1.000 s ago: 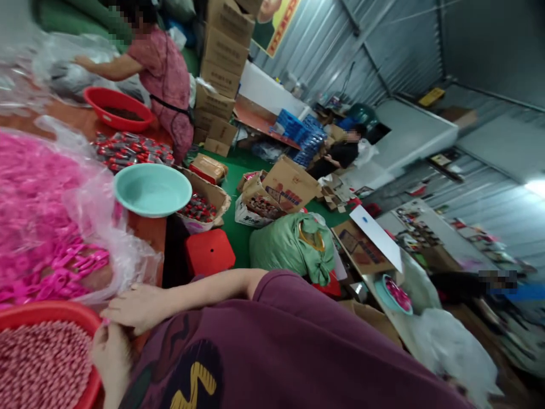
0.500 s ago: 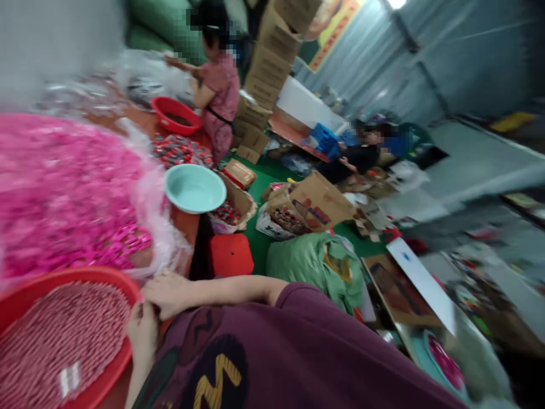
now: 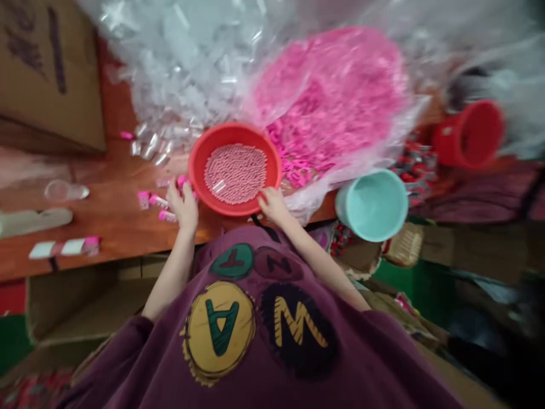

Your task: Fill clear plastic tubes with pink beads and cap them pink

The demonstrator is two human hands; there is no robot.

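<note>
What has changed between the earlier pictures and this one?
The left hand and right hand, together before beside the red basin, have parted: the left is now left of it, near pink-capped tubes; the right at its near right rim. The view turned left. Grips are unclear. The pink pellets and turquoise basin stayed in place.

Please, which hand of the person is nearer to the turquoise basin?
Right. The right hand is at the edge of the red basin, to the left of the turquoise basin. The left hand is farther away, at the red basin's left side, by small pink-capped tubes.
</note>
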